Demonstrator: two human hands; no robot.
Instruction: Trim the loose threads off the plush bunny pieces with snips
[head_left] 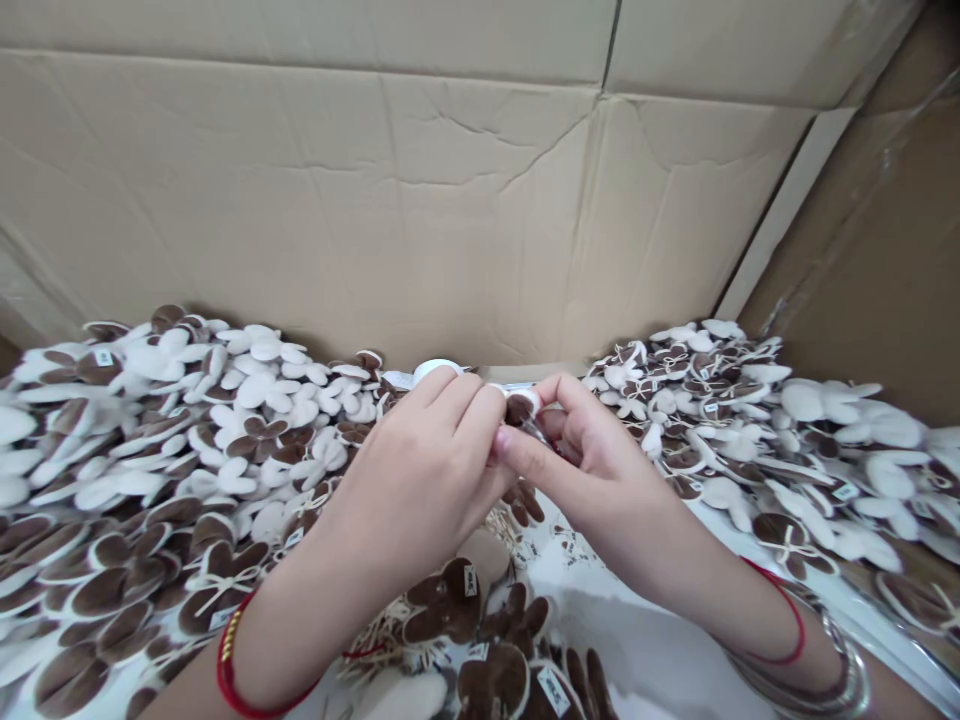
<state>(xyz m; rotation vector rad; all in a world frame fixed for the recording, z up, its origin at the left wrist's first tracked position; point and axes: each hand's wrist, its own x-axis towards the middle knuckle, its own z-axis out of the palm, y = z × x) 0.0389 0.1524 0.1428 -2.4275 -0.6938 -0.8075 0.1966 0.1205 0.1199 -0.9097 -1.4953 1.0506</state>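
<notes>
A small brown plush bunny piece (pixel 519 408) with a pale edge is held between my two hands, in front of the cardboard wall. My left hand (pixel 427 460) is closed, back of the hand toward me, its fingers curled over the piece's left side. On the right, my right hand (pixel 585 450) pinches it with thumb and bent forefinger. Something thin and shiny shows by the right fingers; I cannot make out what it is. Below the hands lie brown bunny pieces (pixel 442 605) with small white labels, and a bundle of pale cord bows (pixel 386 630).
A large heap of brown-and-white bunny pieces (pixel 255 385) covers the left side. Another pile (pixel 720 430), many tied with cord bows, lies right. Behind stands a tall cardboard wall (pixel 375 220). A white round item (pixel 437 367) sits partly hidden behind my left hand on the white surface (pixel 652 650).
</notes>
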